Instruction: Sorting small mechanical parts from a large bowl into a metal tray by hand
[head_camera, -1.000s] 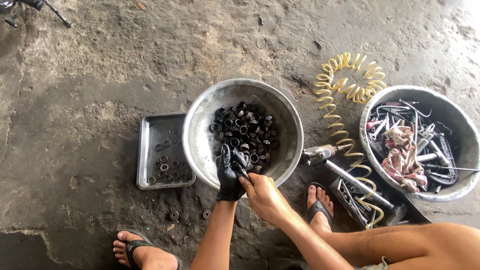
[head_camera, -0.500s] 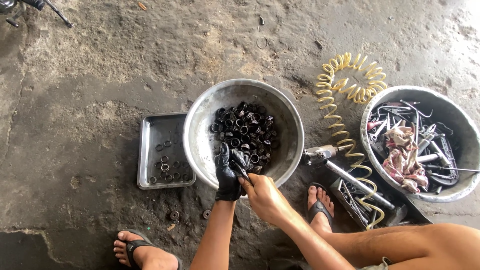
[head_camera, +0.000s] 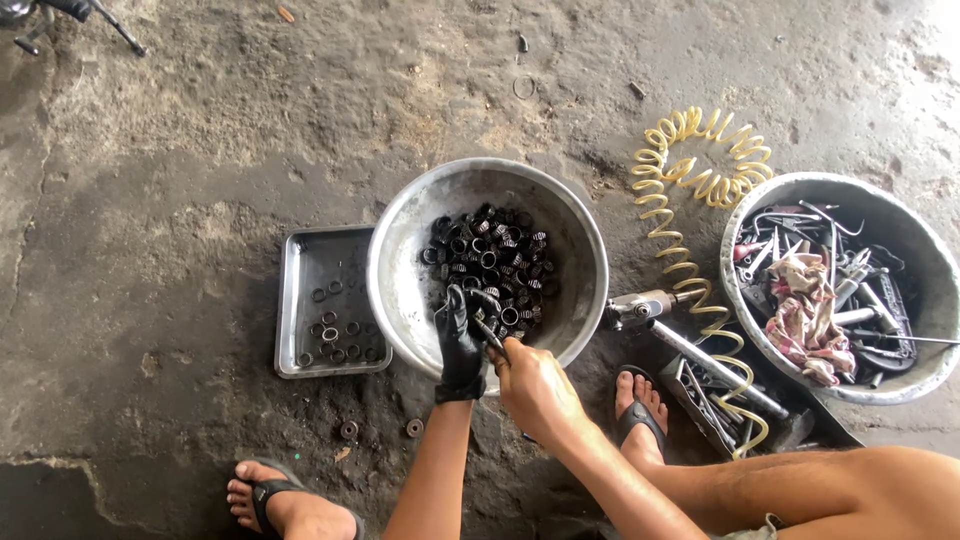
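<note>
My left hand (head_camera: 460, 345), in a black glove, grips a small dark ring-shaped part over the near rim of a round metal bowl (head_camera: 400, 250). My bare right hand (head_camera: 535, 388) is closed on a thin dark tool (head_camera: 488, 335) whose tip meets that part. Both hands touch each other at the bowl's front edge. A heap of black greasy rings and bearings (head_camera: 492, 262) lies in the bowl just beyond my fingers.
A flat metal tray (head_camera: 300, 262) with several loose rings sits left of the bowl. At right are a yellow coiled air hose (head_camera: 690, 190), an air tool (head_camera: 640, 306) and a second bowl (head_camera: 935, 250) of tools and a rag. My sandalled feet (head_camera: 638, 408) rest on stained concrete.
My hands stay at the bowl's near rim. The tool tip and gloved fingers have shifted only slightly against the small part.
</note>
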